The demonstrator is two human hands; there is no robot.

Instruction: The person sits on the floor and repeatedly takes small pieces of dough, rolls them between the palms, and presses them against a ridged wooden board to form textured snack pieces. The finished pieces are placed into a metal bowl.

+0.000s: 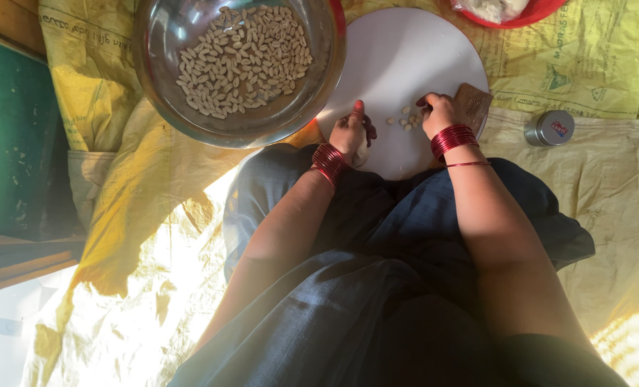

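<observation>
- round board point(405, 50): plain white
- steel bowl point(161, 43): silver, filled with pale cream nuts point(240, 57)
- bangles point(453, 138): red
- floor sheet point(592, 64): yellow, printed
- small tin point(551, 127): silver

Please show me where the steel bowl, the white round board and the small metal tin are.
steel bowl point(163, 43): head view, bare inner wall.
white round board point(405, 57): head view, bare top surface.
small metal tin point(551, 127): head view, lid.

Bare forearms, red bangle stacks on both wrists, thin red thread on rt, dark blue-grey garment
</observation>
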